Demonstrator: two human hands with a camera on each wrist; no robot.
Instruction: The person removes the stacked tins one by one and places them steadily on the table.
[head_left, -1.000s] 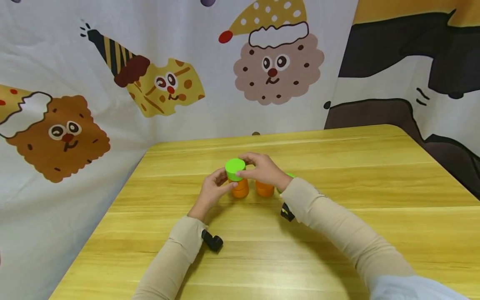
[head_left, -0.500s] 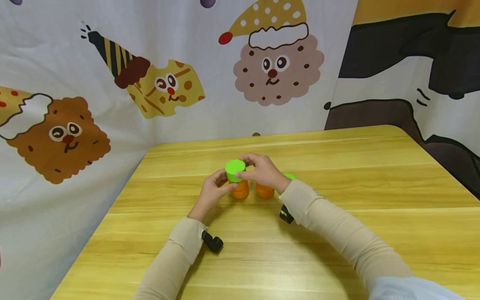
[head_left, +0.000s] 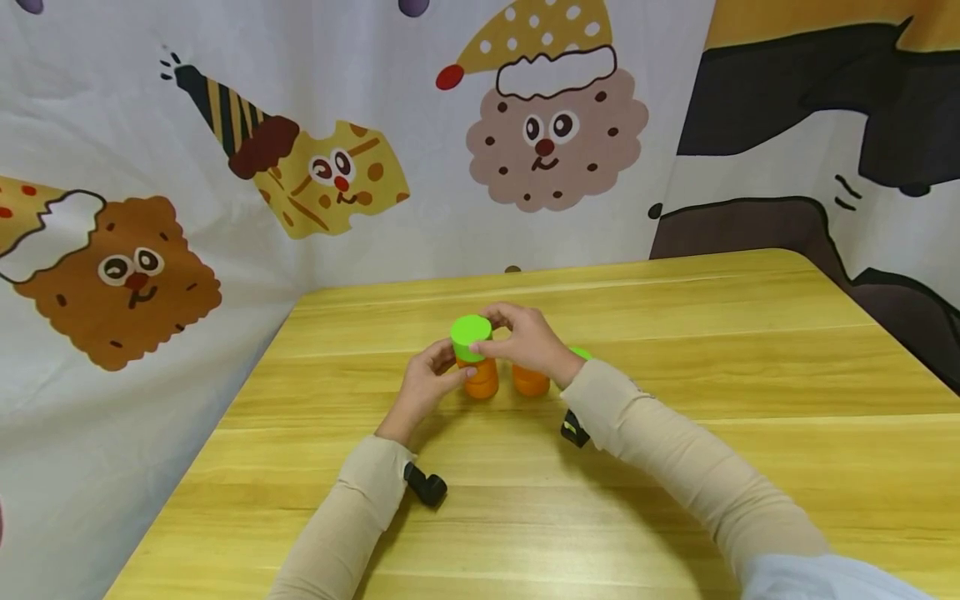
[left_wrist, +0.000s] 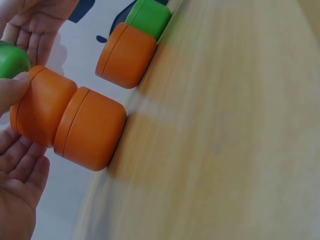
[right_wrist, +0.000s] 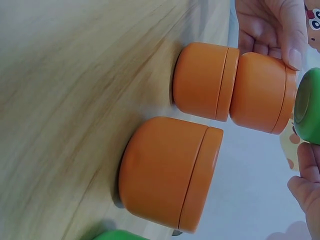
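Two orange lidded jars stand stacked on the table, the lower orange jar (left_wrist: 95, 132) upright under the upper orange jar (right_wrist: 262, 92). My left hand (head_left: 423, 387) holds the upper one from the left, thumb in front at its lid, fingers around the back. Just above this stack, my right hand (head_left: 532, 342) grips a green jar (head_left: 471, 335) between thumb and fingers. Its base is right at the upper orange lid in the right wrist view. A third orange jar (head_left: 531, 382) stands to the right of the stack, partly behind my right hand.
A second green jar (left_wrist: 150, 17) stands beyond the third orange jar, mostly covered by my right wrist in the head view. The wooden table (head_left: 675, 333) meets a cloth backdrop (head_left: 337, 258) with cartoon prints at its far and left edges.
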